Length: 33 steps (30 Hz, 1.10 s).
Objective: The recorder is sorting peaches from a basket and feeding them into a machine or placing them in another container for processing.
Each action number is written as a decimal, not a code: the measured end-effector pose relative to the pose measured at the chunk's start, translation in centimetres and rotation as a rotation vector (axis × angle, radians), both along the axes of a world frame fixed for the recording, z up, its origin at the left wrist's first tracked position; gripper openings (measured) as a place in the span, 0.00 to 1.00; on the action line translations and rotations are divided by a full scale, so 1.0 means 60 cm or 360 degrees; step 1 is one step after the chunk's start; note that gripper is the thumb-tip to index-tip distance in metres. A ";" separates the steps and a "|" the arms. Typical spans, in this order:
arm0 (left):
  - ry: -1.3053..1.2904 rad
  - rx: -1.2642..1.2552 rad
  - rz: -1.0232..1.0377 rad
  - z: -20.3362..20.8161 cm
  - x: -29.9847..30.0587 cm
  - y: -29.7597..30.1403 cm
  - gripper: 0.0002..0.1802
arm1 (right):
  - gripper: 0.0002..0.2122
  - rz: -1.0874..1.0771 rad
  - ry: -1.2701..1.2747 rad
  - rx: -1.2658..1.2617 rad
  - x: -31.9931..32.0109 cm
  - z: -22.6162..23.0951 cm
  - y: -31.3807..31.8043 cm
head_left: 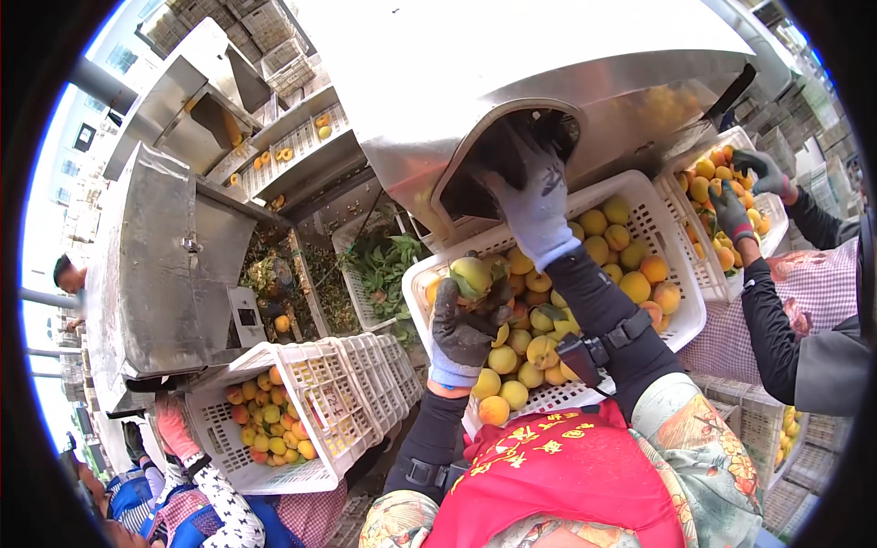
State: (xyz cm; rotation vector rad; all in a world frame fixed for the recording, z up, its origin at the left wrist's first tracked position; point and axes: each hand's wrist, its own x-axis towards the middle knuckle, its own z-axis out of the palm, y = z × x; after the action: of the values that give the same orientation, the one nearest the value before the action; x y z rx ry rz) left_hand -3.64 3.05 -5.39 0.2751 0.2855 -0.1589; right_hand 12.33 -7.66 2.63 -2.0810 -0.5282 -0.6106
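Note:
A greenish-yellow peach (pixel 470 278) rests in the dark-coated glove of my left hand (pixel 466 333), gripped between thumb and fingers. That hand is over the left side of a white plastic crate (pixel 690 321) holding many yellow-orange peaches (pixel 541 351). My right hand (pixel 532 196), in a pale grey glove, reaches into the dark rounded opening (pixel 571 132) of a metal machine (pixel 630 110). Its fingers are lost in the shadow there, so whether they hold anything is hidden. My right forearm crosses above the crate.
Green leaves fill a crate (pixel 379 274) to the left. Beyond it, a white crate of peaches (pixel 301 384) tilts beside another person's pink-gloved hand (pixel 174 425). On the right, a co-worker's gloved hands (pixel 735 212) are over another peach crate (pixel 776 219). Peaches lie on a white slatted conveyor (pixel 306 151).

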 end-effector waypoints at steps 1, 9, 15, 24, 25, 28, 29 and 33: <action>0.0020 -0.0045 -0.0042 -0.007 -0.004 0.013 0.30 | 0.27 0.0293 0.0444 0.0074 -0.028 0.005 -0.014; 0.0054 -0.0022 -0.0237 0.032 0.014 -0.003 0.33 | 0.36 0.0804 0.0479 -0.0354 -0.145 -0.043 -0.076; -0.0240 0.0381 0.0057 -0.011 0.015 -0.010 0.24 | 0.39 0.0598 0.0348 -0.0401 -0.171 -0.035 -0.083; -0.0626 0.1539 0.0252 -0.014 0.051 -0.018 0.26 | 0.40 0.0257 0.0262 -0.0209 -0.174 -0.018 -0.061; -0.0577 0.1633 0.0243 -0.009 0.048 -0.018 0.26 | 0.40 0.0234 0.0302 -0.0214 -0.175 -0.020 -0.061; -0.0574 0.1715 0.0219 -0.041 0.055 -0.008 0.28 | 0.33 0.0253 0.0184 -0.0120 -0.168 -0.024 -0.066; -0.0549 0.1671 0.0208 -0.049 0.057 -0.004 0.28 | 0.30 0.0294 0.0219 -0.0006 -0.167 -0.030 -0.068; -0.0483 0.0466 -0.0006 0.019 0.040 -0.034 0.27 | 0.16 0.0300 0.0266 0.0188 -0.156 -0.035 -0.086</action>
State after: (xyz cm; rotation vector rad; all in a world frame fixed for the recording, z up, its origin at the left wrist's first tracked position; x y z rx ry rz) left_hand -1.22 1.00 -4.27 0.5837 0.0054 -0.0769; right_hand 2.99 -12.84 0.56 -1.9237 -0.5698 -0.3467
